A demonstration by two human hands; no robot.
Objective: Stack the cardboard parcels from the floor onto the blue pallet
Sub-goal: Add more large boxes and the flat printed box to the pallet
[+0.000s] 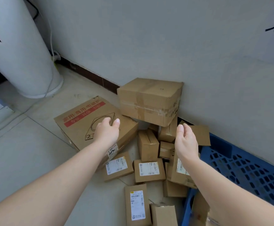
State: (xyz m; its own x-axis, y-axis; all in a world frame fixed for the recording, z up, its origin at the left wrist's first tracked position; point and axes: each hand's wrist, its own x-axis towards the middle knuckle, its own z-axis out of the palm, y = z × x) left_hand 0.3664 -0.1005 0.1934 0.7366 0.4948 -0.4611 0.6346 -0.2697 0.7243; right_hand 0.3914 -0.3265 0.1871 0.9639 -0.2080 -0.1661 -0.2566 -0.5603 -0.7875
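Note:
A taped cardboard box (pixel 149 100) sits highest on a heap of parcels against the wall. My left hand (pixel 107 130) and my right hand (pixel 186 142) are stretched out below it, one to each side, fingers relaxed, holding nothing. The left hand hovers over a large flat box with red print (pixel 82 123). Several small labelled parcels (pixel 148 169) lie on the floor between my forearms. The blue pallet (pixel 240 170) lies at the right against the wall, with a cardboard piece (pixel 200 207) at its near corner.
A wide white column (pixel 18 51) stands at the left with a thin cable running down it. The white wall (pixel 182 46) closes off the back. Pale tiled floor (pixel 27 144) stretches to the left of the heap.

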